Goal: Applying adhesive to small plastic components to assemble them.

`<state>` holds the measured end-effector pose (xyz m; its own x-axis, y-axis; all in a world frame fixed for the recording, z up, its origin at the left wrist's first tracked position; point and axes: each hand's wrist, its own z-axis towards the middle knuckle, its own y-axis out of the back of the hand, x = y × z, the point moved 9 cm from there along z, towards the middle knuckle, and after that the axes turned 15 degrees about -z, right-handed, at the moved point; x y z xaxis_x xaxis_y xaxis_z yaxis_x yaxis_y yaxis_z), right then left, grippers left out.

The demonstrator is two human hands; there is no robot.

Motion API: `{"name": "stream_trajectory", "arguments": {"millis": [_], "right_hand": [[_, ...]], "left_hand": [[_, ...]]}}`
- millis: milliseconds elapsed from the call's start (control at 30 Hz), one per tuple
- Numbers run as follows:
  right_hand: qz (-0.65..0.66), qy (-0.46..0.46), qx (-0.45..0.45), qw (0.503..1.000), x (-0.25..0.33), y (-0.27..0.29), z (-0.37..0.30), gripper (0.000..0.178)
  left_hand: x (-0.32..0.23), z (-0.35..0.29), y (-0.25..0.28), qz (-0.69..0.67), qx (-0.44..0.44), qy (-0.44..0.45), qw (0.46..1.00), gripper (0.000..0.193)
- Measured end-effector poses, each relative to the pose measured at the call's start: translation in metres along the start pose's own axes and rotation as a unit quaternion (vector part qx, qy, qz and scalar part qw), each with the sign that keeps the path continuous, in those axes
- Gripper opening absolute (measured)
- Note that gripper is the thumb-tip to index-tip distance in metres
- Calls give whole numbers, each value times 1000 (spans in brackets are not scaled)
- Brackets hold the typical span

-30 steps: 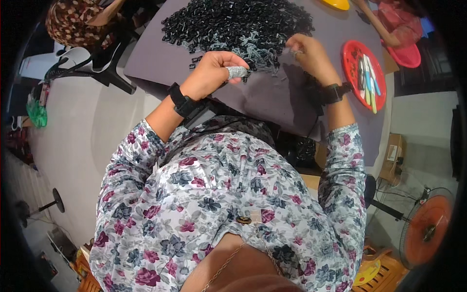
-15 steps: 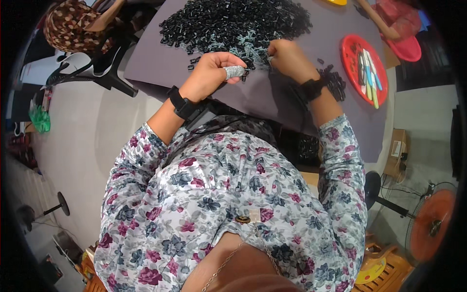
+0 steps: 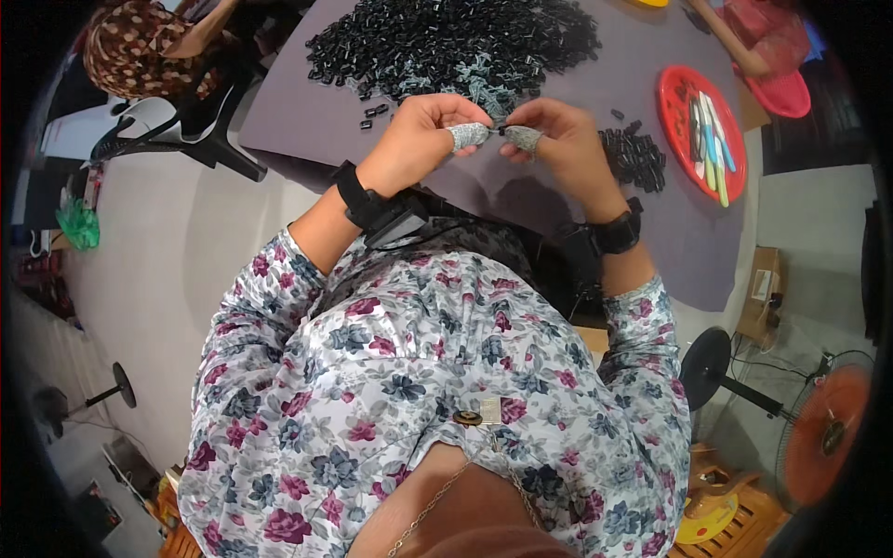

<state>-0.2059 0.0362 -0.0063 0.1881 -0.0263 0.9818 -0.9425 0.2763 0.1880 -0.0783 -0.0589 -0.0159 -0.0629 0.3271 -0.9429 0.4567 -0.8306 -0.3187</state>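
My left hand (image 3: 419, 139) and my right hand (image 3: 558, 139) meet over the dark grey table (image 3: 307, 121), each with a grey finger cot on a fingertip. Between the two fingertips they pinch a small black part (image 3: 503, 131). Just beyond the hands lies a big heap of small black parts (image 3: 446, 42) mixed with pale grey-green bits. A smaller pile of black parts (image 3: 634, 158) lies right of my right hand. Both wrists wear black bands.
A red round tray (image 3: 674, 102) with several coloured sticks sits at the table's right. Another person in red works at the far right (image 3: 772, 46), and one in a patterned top sits at the far left (image 3: 130, 46). Fans stand on the floor at right (image 3: 823, 428).
My right hand came back from the heap toward my left hand, and both hands now meet on the small part closer to my body.
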Motion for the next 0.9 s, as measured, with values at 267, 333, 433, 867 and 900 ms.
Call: {"name": "stream_trajectory", "arguments": {"millis": [267,333,433,867,900], "right_hand": [[18,-20,21,999,-7,-13,-4,18],[3,-19,32,999,-5,-15,-7,19],[22,-22,64,997,-7,-19,-12,21],[-55,57,63,995,-1,-36,-28,34],[-166,91,44,981,5,-34,-32,34]], "left_hand": [[2,-1,-5,4,45,-33,998,22],[5,-1,-5,-10,44,-9,999,27],[8,-2,-9,-24,88,21,996,34],[23,-6,-11,-83,92,105,987,44],[25,-6,-12,-82,99,106,986,43]]}}
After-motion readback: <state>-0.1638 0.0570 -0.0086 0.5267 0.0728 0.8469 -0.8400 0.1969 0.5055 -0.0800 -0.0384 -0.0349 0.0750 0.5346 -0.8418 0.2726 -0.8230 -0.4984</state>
